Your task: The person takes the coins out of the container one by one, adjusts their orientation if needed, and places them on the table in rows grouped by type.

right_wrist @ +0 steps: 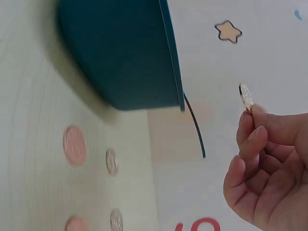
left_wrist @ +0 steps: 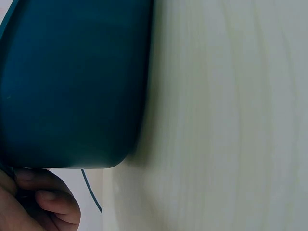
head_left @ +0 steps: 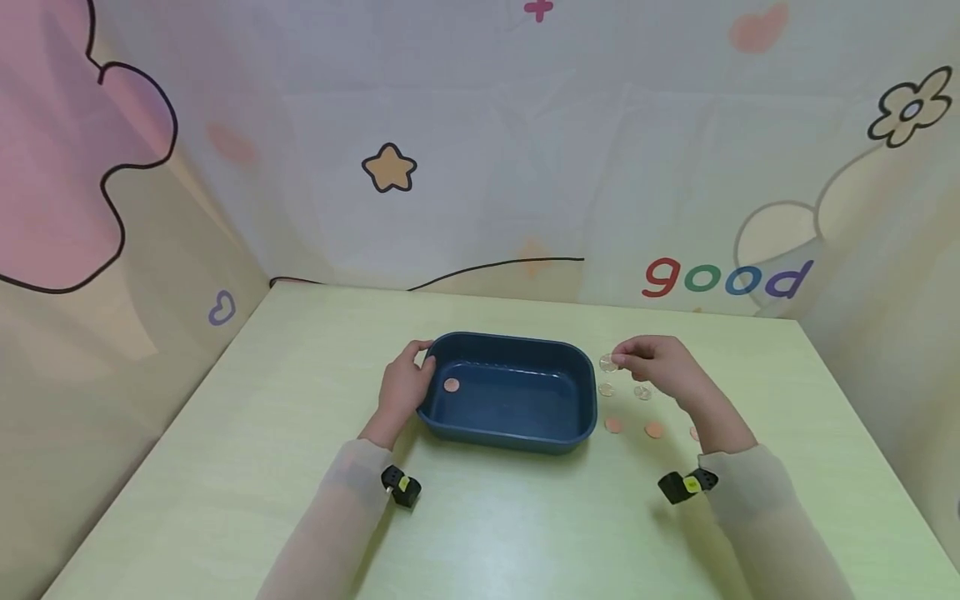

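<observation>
A dark blue rectangular bin (head_left: pixel 510 437) stands on the table, and one copper-coloured coin (head_left: pixel 452 385) lies inside at its left. My left hand (head_left: pixel 403 385) grips the bin's left end, thumb at the rim; the left wrist view catches its curled fingers (left_wrist: pixel 60 202) beside the bin wall. Just beyond the bin's right rim, my right hand (head_left: pixel 663 367) pinches a shiny pale coin (right_wrist: pixel 246 97) between thumb and fingertips, held on edge above the table. Below that hand lie two pale coins (head_left: pixel 607 389) and several copper-coloured coins (head_left: pixel 654 430), one partly hidden by the right wrist.
The pale wooden table (head_left: pixel 525 533) runs back to a printed cloth backdrop (head_left: pixel 480 208) with a star and the word "good". More cloth hangs along both sides. A small black device is strapped to each sleeve.
</observation>
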`<action>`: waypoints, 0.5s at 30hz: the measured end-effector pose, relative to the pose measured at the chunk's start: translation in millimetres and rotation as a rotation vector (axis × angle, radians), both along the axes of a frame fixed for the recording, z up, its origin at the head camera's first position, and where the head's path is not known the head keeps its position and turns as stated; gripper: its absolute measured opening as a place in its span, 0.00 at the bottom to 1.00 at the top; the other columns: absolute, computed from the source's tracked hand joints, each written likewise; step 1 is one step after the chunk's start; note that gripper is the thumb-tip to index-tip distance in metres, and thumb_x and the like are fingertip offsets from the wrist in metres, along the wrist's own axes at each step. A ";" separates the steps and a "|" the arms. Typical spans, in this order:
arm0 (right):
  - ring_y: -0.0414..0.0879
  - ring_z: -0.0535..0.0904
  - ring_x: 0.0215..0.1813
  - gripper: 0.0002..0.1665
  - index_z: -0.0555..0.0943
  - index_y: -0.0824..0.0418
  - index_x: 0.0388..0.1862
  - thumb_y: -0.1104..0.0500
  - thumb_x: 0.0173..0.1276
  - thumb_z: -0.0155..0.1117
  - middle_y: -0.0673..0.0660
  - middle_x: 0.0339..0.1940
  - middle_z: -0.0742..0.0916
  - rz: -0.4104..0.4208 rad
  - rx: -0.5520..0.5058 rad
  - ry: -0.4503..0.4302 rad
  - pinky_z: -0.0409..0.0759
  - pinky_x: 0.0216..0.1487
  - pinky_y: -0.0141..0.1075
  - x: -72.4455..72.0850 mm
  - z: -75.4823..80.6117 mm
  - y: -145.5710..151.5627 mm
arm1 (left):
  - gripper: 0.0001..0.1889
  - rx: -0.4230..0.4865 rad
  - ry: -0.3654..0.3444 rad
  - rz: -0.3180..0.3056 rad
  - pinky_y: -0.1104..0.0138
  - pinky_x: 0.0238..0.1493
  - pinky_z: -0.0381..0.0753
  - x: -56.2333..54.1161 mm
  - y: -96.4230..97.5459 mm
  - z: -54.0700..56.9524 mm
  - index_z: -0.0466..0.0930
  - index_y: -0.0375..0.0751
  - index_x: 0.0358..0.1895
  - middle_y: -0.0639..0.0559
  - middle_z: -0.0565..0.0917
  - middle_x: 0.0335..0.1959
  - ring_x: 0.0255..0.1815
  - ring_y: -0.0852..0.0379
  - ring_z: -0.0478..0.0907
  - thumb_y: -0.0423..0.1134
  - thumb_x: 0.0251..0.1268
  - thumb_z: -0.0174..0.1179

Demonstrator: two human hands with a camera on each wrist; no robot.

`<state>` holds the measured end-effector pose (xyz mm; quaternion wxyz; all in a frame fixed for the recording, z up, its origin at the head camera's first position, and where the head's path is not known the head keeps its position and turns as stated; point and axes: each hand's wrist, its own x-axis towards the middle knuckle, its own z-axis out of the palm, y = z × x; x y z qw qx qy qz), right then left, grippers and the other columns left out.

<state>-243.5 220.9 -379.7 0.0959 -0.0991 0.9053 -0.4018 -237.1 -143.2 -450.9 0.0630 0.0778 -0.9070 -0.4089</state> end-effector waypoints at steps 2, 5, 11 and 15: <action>0.52 0.81 0.46 0.19 0.81 0.70 0.56 0.55 0.79 0.58 0.68 0.50 0.86 -0.028 0.002 0.000 0.79 0.48 0.36 1.4 -0.5 8.5 | 0.20 0.000 0.001 0.000 0.69 0.24 0.60 -0.1 -0.5 -0.6 0.77 0.41 0.68 0.57 0.65 0.15 0.19 0.60 0.63 0.40 0.77 0.53; 0.55 0.81 0.48 0.21 0.80 0.71 0.57 0.54 0.80 0.57 0.70 0.51 0.85 -0.062 0.012 -0.002 0.79 0.47 0.34 2.4 -3.0 21.9 | 0.20 0.003 0.007 -0.001 0.69 0.24 0.60 0.1 -0.7 -1.0 0.77 0.40 0.67 0.57 0.64 0.15 0.19 0.60 0.63 0.39 0.77 0.53; 0.54 0.81 0.50 0.22 0.79 0.72 0.57 0.53 0.81 0.55 0.70 0.51 0.85 -0.127 0.044 -0.011 0.79 0.44 0.28 1.9 -10.6 48.7 | 0.20 0.009 0.001 -0.006 0.69 0.23 0.60 0.2 -0.6 0.3 0.76 0.40 0.68 0.57 0.64 0.14 0.18 0.60 0.62 0.39 0.77 0.53; 0.49 0.78 0.44 0.21 0.79 0.73 0.56 0.54 0.81 0.54 0.68 0.48 0.85 -0.168 0.074 0.000 0.78 0.39 0.29 2.9 -15.1 65.5 | 0.20 0.007 -0.004 -0.008 0.70 0.23 0.60 0.1 -0.7 0.6 0.76 0.40 0.68 0.57 0.64 0.15 0.18 0.60 0.62 0.39 0.77 0.53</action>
